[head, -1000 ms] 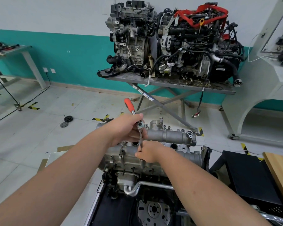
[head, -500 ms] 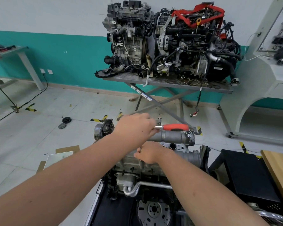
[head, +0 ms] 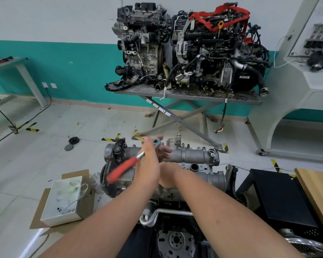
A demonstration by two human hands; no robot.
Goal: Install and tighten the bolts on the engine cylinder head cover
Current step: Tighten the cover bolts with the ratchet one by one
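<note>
Head view. Tightening stage in hand, as judged: ratchet held over the cylinder head cover, near its left end, red handle blurred and slanting down-left. Next move likely calls for keeping the drive square on the bolt while sweeping the handle; bolt itself hidden behind the hands. Left hand: fingers nearly straight, lightly pinching the ratchet at its head. Right hand: lower, largely hidden behind the left; grip cannot be told.

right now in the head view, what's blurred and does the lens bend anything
Head view: the ratchet shows motion blur, its red handle smeared, its metal head sharper; the engines on the stand are crisp; wide-angle distortion leans the white cabinet at the right edge.
</note>
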